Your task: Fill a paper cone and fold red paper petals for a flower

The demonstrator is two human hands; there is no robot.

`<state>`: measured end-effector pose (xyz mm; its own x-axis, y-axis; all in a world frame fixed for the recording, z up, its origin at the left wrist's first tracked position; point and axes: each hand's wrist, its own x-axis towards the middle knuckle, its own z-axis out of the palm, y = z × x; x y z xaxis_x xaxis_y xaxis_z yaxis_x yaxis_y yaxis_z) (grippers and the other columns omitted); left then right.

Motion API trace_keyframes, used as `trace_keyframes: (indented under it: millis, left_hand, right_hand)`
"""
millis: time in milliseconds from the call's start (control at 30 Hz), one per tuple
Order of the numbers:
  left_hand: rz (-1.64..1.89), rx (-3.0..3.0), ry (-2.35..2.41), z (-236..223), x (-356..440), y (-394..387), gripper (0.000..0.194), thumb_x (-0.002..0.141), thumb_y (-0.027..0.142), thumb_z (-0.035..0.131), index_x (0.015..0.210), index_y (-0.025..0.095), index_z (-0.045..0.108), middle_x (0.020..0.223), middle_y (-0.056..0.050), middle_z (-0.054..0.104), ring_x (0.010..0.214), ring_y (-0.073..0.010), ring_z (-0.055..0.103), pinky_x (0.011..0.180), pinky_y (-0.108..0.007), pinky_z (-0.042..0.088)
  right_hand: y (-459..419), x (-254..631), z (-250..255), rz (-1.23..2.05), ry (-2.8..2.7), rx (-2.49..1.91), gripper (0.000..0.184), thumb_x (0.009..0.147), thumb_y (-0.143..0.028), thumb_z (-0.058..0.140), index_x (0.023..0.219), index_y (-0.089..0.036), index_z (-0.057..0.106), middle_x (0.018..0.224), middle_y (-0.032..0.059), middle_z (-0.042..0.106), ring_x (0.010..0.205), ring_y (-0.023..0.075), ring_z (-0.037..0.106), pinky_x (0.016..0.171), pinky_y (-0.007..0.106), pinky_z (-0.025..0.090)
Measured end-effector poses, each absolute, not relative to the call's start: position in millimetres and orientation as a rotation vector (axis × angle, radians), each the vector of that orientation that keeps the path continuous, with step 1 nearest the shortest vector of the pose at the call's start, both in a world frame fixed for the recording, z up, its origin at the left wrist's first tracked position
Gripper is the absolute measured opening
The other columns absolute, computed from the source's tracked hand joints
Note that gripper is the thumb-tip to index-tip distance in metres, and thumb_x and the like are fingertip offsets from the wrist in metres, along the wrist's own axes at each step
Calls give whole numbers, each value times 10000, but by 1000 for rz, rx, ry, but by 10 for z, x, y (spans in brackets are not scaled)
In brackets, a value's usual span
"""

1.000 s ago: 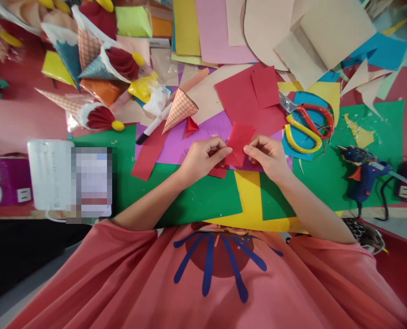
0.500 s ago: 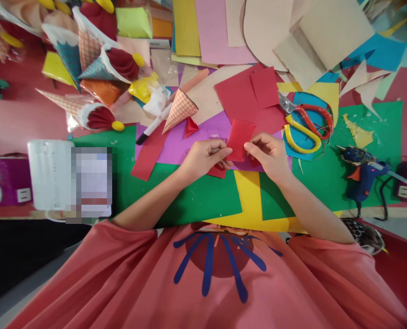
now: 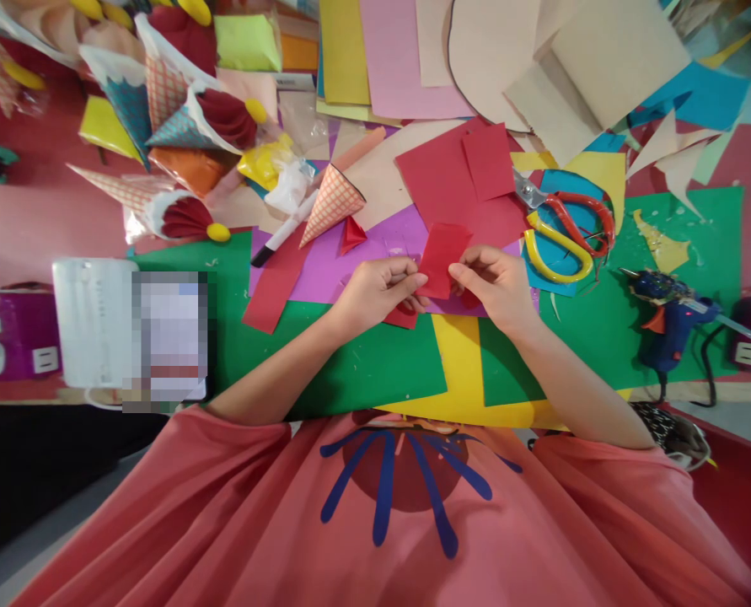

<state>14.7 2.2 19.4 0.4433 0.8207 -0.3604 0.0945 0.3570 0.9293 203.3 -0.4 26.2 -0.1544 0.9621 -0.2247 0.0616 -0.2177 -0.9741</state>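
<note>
Both hands pinch a small red paper piece (image 3: 440, 257) just above the purple sheet (image 3: 337, 270). My left hand (image 3: 375, 291) grips its lower left edge with thumb and fingers closed. My right hand (image 3: 495, 287) grips its lower right edge the same way. More folded red paper (image 3: 402, 317) pokes out beneath my left hand. A larger red sheet (image 3: 444, 181) lies just beyond the hands, with a smaller red square (image 3: 489, 160) on top of it.
Red and yellow scissors (image 3: 565, 232) lie right of the hands, a blue glue gun (image 3: 669, 316) farther right. A patterned paper cone (image 3: 330, 201) and a marker (image 3: 283, 234) sit to the left, finished cones (image 3: 179, 118) at far left. A white device (image 3: 90, 320) rests at the near edge.
The red paper piece has been lifted slightly and turned more upright between my fingers; both hands stay in nearly the same place.
</note>
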Motion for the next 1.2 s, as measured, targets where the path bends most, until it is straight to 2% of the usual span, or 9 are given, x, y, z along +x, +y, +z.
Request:
trace_keyframes:
  millis: [133, 267, 467, 700, 833, 1000, 1200]
  left_hand:
    - [673, 1203, 1024, 161, 151, -6, 333, 823, 479, 631, 740, 167, 550, 672, 5, 685, 602, -106, 689, 604, -216, 574]
    - [929, 1381, 1053, 135, 138, -1, 248, 785, 357, 701, 890, 183, 558, 812, 9, 671, 733, -88, 666, 690, -201, 546]
    - [948, 1695, 1027, 174, 106, 31, 82, 860, 214, 608, 894, 182, 675, 944, -44, 690, 919, -128, 647, 823, -255, 532]
    - [929, 1635, 1088, 209, 108, 7, 150, 828, 170, 626, 941, 197, 721, 1005, -45, 690, 902, -125, 647, 739, -227, 544]
    - [897, 1591, 1086, 217, 107, -2, 182, 827, 192, 629, 981, 187, 727, 1068, -59, 663, 790, -83, 634, 681, -192, 534]
    - [852, 1460, 1034, 185, 116, -29, 296, 841, 260, 643, 1129, 194, 669, 1271, -84, 566, 628, -5, 622, 650, -166, 562]
    - [890, 1399, 944, 167, 111, -31, 431, 834, 265, 662, 1260, 273, 594, 1428, -91, 463, 603, 10, 610, 673, -192, 607]
  right_hand:
    - [-5, 2032, 259, 1492, -1231, -1319, 398, 687, -555, 760, 679, -205, 570, 593, -43, 576, 532, 91, 531, 534, 245, 460]
    - [7, 2046, 258, 1508, -1196, -1326, 384, 687, -536, 770, 678, -206, 574, 562, -44, 586, 499, 89, 534, 515, 242, 463]
    - [19, 2054, 262, 1513, -1202, -1311, 338, 706, -477, 769, 663, -202, 576, 544, -46, 588, 480, 80, 528, 489, 226, 448]
    - [18, 2044, 246, 1516, -1203, -1332, 333, 690, -478, 773, 652, -206, 584, 555, -47, 589, 485, 82, 518, 493, 233, 452]
    - [21, 2050, 242, 1522, -1200, -1308, 349, 689, -483, 774, 649, -201, 573, 540, -52, 569, 477, 76, 501, 486, 225, 435]
    - [35, 2060, 244, 1513, -1211, -1327, 361, 696, -503, 765, 648, -204, 568, 525, -54, 563, 470, 80, 500, 481, 231, 432]
    - [31, 2058, 244, 1539, -1206, -1294, 342, 701, -486, 767, 664, -201, 581, 516, -60, 548, 457, 74, 483, 474, 228, 430]
